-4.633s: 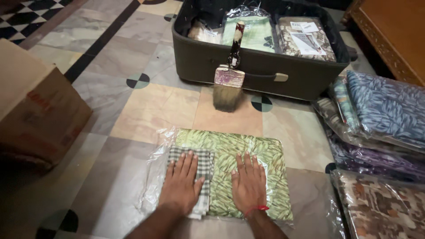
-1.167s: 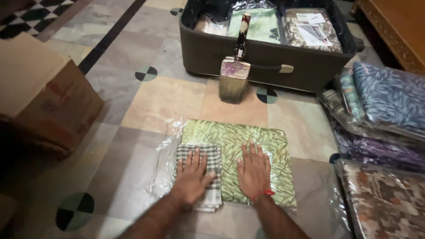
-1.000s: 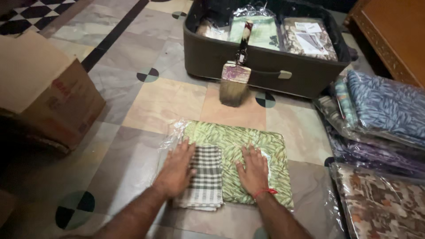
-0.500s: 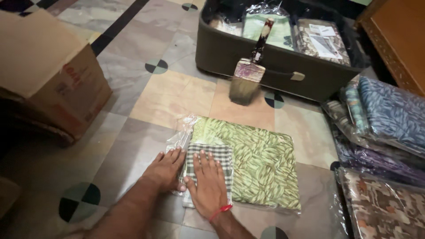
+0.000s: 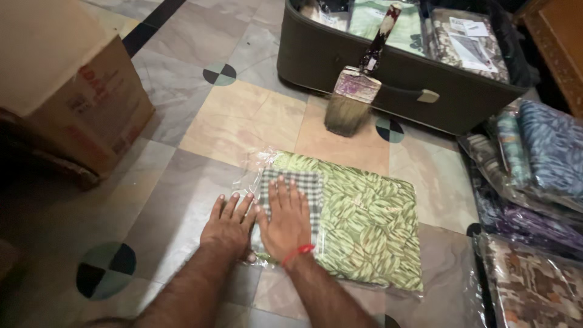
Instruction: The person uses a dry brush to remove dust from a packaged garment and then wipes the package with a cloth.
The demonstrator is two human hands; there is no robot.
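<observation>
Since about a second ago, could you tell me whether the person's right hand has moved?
Yes. The right hand has shifted left across the green leaf-print packet, off its middle and onto the checked cloth at its left end.

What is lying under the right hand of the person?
Under the right hand lies a folded checked cloth, on top of a green leaf-print fabric packet in clear plastic. The hand covers most of the cloth, so its lower part stays hidden.

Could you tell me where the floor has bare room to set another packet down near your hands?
The widest bare floor lies between the cardboard box, the suitcase and the green leaf-print packet. A narrower strip runs left of the left hand. The right side is crowded with stacked fabric packets, and the brush leans on the suitcase.
</observation>
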